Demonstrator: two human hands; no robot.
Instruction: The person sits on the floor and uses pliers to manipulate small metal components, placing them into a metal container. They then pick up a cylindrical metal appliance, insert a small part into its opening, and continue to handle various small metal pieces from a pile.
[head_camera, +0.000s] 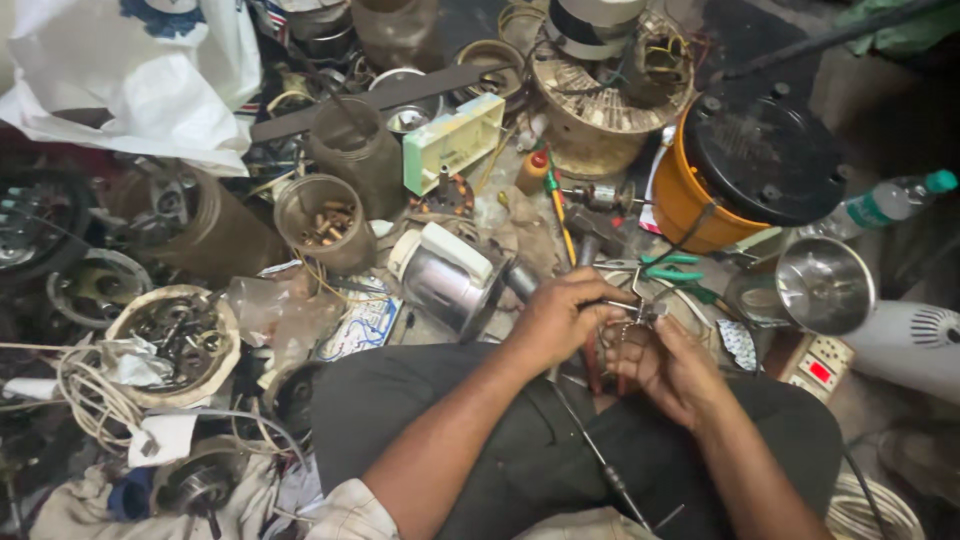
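Head view: left hand (560, 315) and right hand (668, 368) fingers pinched shut on a small metal part (640, 312) between fingertips; part's shape blurred, mostly hidden by fingers.

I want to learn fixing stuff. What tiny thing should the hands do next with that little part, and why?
Probably keep the right hand steady while the left hand works its thin tool at the small metal part. Both hands meet there over the lap, with loose wires hanging beneath, so a slip could drop it into the clutter.
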